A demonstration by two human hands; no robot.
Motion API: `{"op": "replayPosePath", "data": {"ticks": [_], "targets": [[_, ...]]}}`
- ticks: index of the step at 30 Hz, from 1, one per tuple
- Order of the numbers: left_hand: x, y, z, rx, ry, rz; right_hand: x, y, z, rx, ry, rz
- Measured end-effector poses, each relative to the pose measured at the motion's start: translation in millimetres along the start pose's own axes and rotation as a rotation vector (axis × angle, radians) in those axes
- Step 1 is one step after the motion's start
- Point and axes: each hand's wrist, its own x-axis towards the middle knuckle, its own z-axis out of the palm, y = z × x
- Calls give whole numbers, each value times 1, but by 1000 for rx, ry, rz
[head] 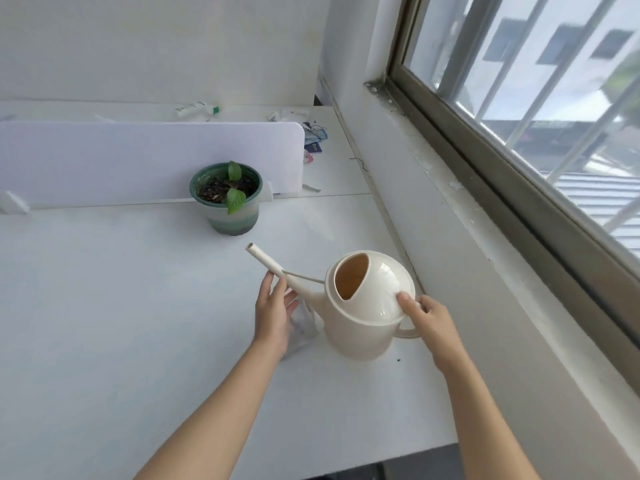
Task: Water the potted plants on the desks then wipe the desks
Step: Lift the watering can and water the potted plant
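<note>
A cream watering can [363, 320] is just above or on the white desk [104, 323] near the window wall, its spout pointing left toward a green pot [227, 216] with a small leafy plant. My right hand [429, 323] grips the can's handle, thumb on the lid. My left hand [275, 313] is under the spout, fingers touching it, and seems to hold a pale crumpled cloth [303, 329] beneath its palm. The pot stands against a white divider panel [138, 157].
Beyond the divider lies a second desk with a tube [197, 109], packets and small clutter [313, 140]. A grey windowsill [467, 237] and window run along the right. The desk's front edge [381, 459] is near my body.
</note>
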Motion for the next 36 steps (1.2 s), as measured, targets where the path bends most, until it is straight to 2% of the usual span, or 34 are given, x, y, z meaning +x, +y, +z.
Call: {"op": "replayPosePath", "data": {"ticks": [6, 11, 13, 21, 26, 31, 36], "targets": [[7, 58, -31, 131, -162, 96, -35, -44, 26, 29, -55, -19], [11, 104, -56, 67, -226, 141, -62, -75, 47, 87, -237, -88], [14, 117, -66, 47, -247, 144, -71, -84, 61, 124, -247, -134], [37, 144, -99, 103, -232, 122, -82, -106, 118, 33, -60, -277], [43, 145, -103, 109, -202, 133, -73, -104, 138, 95, 5, -252], [56, 139, -96, 56, -146, 98, -64, -100, 152, 69, 79, -218], [71, 124, -85, 111, -120, 72, -48, -106, 151, 57, 106, -209]]}}
